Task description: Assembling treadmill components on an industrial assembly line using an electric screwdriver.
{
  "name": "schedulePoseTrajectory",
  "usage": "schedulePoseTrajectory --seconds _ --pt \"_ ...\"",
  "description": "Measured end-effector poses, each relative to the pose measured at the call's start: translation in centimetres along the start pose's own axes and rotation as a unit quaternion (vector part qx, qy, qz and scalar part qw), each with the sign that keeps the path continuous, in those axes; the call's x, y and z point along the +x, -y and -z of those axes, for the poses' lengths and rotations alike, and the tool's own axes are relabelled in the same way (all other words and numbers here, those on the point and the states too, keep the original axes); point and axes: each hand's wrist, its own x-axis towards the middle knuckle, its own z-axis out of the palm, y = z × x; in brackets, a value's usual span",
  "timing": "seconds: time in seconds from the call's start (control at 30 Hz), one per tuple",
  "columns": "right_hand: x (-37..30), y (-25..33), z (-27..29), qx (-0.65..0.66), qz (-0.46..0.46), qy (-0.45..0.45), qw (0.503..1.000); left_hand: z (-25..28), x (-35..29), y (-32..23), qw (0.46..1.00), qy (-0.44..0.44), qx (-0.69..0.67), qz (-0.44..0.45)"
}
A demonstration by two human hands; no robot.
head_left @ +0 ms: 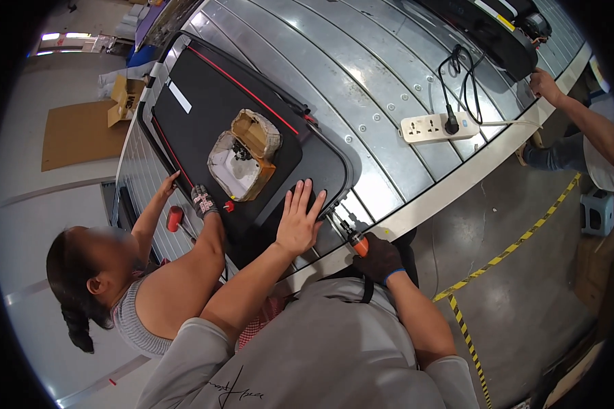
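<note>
**Grey shirt front closest to us; our hands at a black case and an orange tool**

Left hand: bare, palm down, fingers extended and slightly apart, resting on the case's near corner, gripping nothing. Right hand: dark glove, closed round the orange tool, which sits over the counter's near edge just beside that corner. We can't tell if its tip touches anything.

Case lies flat on the counter, red piping along it, with an open taped box of small dark parts on top. Counter is shiny metal slats with rivets and a pale rim. Towards the right rim: white power strip, black plug in it. Beyond, a second dark case, a co-worker's hand at its end.

To our left, another co-worker's gloved hand is on the case edge, red mallet nearby.

Room: grey floor with yellow-black tape, pale blue stool right, cardboard sheet far left.
</note>
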Motion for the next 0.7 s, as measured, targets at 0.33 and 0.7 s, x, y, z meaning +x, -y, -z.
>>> schedulePoseTrajectory --seconds 0.33,0.7 --pt "3.7 -4.5 3.0 -0.08 -0.018 0.002 0.997 -4.1 5.2 2.1 0.938 -0.258 -0.225 0.053" --pt "0.3 -10.6 4.9 -0.013 -0.056 -0.175 0.983 -7.1 10.5 15.9 0.89 -0.16 -0.217 0.367"
